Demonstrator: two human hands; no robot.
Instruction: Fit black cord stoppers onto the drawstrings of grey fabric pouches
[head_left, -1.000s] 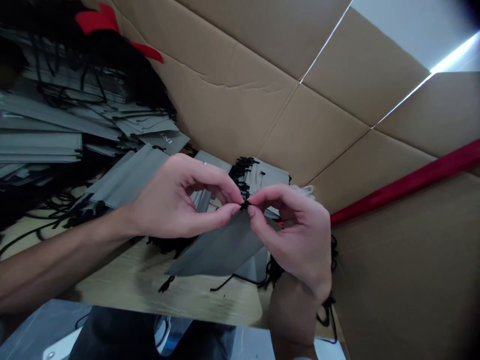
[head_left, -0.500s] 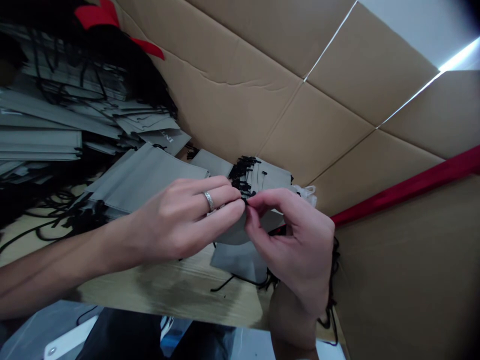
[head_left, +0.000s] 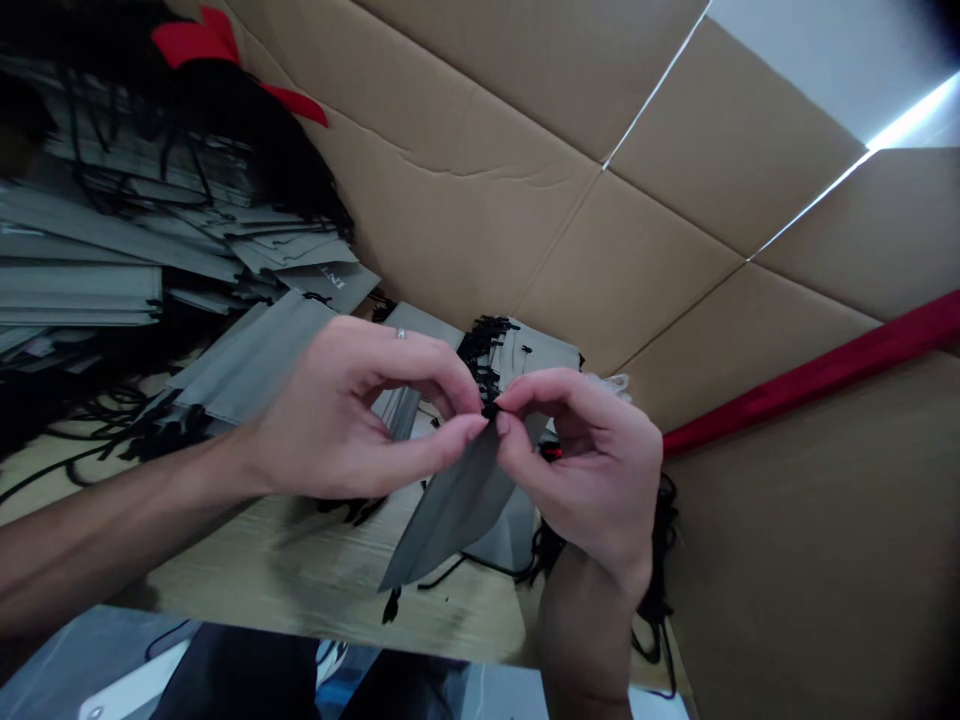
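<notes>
Thumb and fingertips of my left hand (head_left: pixel 375 410), with a ring on one finger, pinch a small black cord knot (head_left: pixel 490 410). From the other side my right hand (head_left: pixel 589 455) pinches the same knot, the two sets of fingertips almost touching. Below the knot a grey pouch (head_left: pixel 457 510) hangs at a slant, a black cord end at its lower corner. Another grey pouch (head_left: pixel 510 530) lies behind it on the wooden table (head_left: pixel 337 580). Just beyond my fingertips is a stack of grey pouches (head_left: pixel 544 345) with black knots.
Large piles of grey pouches (head_left: pixel 82 290) with black cords fill the left side. Cardboard panels (head_left: pixel 465 130) stand behind and to the right, crossed by a red strip (head_left: pixel 817 375). Black cords (head_left: pixel 664 550) hang near my right wrist.
My left hand has turned, so its thumb now shows at the knot. The grey pouch now hangs lower and more slanted between my hands. My right hand has hardly moved.
</notes>
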